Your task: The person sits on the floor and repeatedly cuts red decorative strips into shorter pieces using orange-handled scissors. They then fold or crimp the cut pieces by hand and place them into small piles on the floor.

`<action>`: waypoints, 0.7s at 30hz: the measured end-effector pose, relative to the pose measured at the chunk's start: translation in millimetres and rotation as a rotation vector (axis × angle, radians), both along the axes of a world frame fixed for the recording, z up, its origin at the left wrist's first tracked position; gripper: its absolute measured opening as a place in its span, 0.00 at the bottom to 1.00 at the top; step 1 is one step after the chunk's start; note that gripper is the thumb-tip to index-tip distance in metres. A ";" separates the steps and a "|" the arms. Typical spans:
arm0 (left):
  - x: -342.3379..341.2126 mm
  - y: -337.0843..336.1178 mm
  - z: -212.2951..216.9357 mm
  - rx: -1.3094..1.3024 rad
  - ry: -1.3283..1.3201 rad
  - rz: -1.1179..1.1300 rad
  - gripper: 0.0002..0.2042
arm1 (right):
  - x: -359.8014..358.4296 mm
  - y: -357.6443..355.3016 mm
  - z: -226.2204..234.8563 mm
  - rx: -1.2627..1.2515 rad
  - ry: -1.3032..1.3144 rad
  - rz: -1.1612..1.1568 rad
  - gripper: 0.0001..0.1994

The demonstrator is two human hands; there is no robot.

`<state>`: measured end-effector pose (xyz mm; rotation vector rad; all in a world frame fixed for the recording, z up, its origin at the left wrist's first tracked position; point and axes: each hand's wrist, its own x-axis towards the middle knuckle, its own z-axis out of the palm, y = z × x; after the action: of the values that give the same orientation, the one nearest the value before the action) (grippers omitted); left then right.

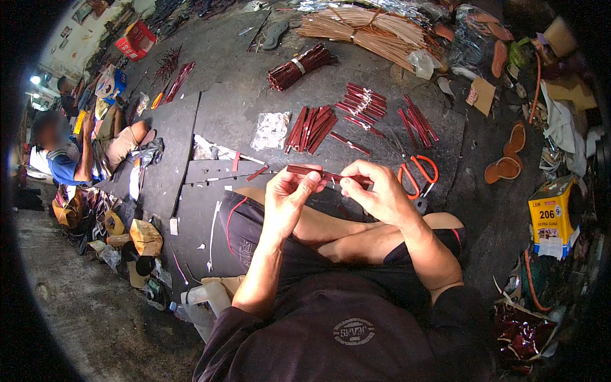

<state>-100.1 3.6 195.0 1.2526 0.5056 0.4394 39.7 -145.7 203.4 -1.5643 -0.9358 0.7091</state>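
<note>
Seated cross-legged, the person pinches a thin dark-red stick (324, 173) above the lap, left hand (287, 194) fingertips at its left end, right hand (375, 191) near the middle; it looks light, stiffish, best gripped near the ends.
</note>
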 end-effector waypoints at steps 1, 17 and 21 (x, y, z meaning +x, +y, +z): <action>0.0 -1.3 0.0 0.020 0.017 0.000 0.11 | -1.1 0.5 -2.9 0.041 -0.070 -0.020 0.08; 5.9 -13.5 -3.2 0.023 -0.017 0.017 0.08 | -3.7 1.7 5.4 0.061 0.053 0.037 0.08; 6.4 -13.3 2.2 0.030 -0.007 0.011 0.08 | 4.8 -0.8 5.1 0.065 0.068 0.103 0.11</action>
<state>-93.7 -9.6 197.2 1.2774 0.5015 0.4617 44.5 -146.5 208.5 -1.4344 -0.9848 0.7918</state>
